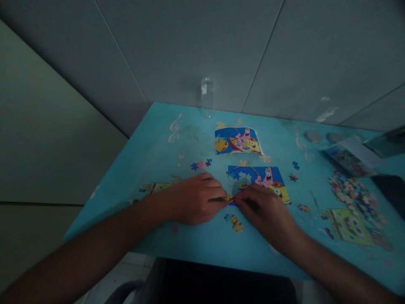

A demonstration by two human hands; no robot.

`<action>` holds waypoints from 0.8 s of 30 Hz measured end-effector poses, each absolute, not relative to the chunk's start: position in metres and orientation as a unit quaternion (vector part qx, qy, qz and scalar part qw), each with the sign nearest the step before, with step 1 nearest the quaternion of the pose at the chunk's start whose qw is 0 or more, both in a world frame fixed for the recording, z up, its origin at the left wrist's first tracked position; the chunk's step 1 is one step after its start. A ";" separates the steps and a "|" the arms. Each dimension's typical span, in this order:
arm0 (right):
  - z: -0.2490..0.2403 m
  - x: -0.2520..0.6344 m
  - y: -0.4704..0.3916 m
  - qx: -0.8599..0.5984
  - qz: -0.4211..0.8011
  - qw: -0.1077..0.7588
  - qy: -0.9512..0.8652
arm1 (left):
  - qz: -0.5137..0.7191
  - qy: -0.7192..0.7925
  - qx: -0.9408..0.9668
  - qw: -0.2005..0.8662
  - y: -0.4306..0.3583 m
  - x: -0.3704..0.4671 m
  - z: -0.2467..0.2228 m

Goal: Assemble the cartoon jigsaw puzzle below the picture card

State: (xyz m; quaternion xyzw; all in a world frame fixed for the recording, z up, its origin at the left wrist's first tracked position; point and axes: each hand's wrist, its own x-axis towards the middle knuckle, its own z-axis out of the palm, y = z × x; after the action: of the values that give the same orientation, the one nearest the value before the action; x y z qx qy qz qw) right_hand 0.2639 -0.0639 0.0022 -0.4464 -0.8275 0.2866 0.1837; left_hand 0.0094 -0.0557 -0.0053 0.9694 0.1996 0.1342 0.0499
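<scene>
Over the lower left corner of a partly assembled jigsaw puzzle [274, 174], my left hand [198, 200] and my right hand [268, 207] meet with fingertips closed. A small red and yellow puzzle piece [230, 198] shows between them, pinched from both sides. The puzzle has a blue background with a pink starfish figure and a yellow figure; table surface shows through a gap at its left. Just beyond lies a matching picture sheet [238, 141]. A few joined yellow pieces [236, 223] lie near me, below the fingertips. My hands hide part of the puzzle's lower edge.
Loose pieces [200, 165] lie beyond my left hand, and others [293, 177] to the puzzle's right. A large pile of pieces [357, 198] sits at right beside a dark phone-like object [390, 192] and a printed package [351, 158]. A clear container [207, 97] stands by the wall.
</scene>
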 end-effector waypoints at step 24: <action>-0.011 0.284 -0.063 -0.379 0.217 0.199 -0.877 | 0.127 0.203 0.969 0.062 -0.057 0.008 -0.006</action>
State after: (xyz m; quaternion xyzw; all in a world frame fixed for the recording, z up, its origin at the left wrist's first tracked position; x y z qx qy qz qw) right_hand 0.2844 -0.0633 -0.0109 -0.3793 -0.8771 0.2171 0.1992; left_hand 0.0080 -0.0574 -0.0058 0.9690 0.2027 0.1269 0.0621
